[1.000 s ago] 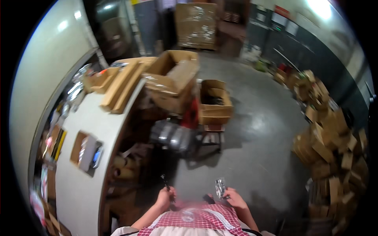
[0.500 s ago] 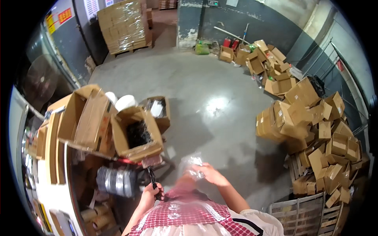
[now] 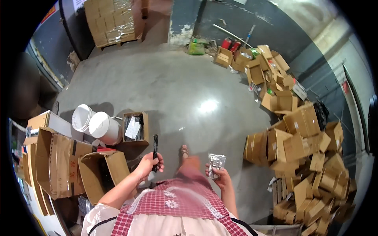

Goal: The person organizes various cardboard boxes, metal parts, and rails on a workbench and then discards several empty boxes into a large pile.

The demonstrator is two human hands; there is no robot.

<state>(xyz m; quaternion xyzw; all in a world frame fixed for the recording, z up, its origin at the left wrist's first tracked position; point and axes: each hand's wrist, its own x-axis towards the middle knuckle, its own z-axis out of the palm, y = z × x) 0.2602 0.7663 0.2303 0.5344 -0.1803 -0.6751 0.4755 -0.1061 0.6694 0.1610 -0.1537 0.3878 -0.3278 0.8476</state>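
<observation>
A bundle of thin black strips (image 3: 155, 142) stands upright in my left hand (image 3: 146, 165), whose fingers are closed around it; the strips' exact kind does not show. My right hand (image 3: 223, 179) grips a small clear plastic bag (image 3: 217, 158) with shiny metal-looking pieces inside. Both hands are held apart in front of the red checked apron (image 3: 169, 196). Left of my left forearm stands an open cardboard box (image 3: 118, 163) with a dark inside. Farther off, a smaller carton (image 3: 146, 129) holds black items and a white paper.
Two white buckets (image 3: 105, 128) stand at the left beside a large open carton (image 3: 63, 165). A heap of cardboard boxes (image 3: 303, 122) lines the right side. Far left is a wrapped pallet stack (image 3: 112, 23). Red cylinders (image 3: 226, 43) stand by the back wall.
I have moved forward, and the cartons at the left now lie nearer to me. My hands have spread apart; the right one with the bag has shifted right, the bundle has risen.
</observation>
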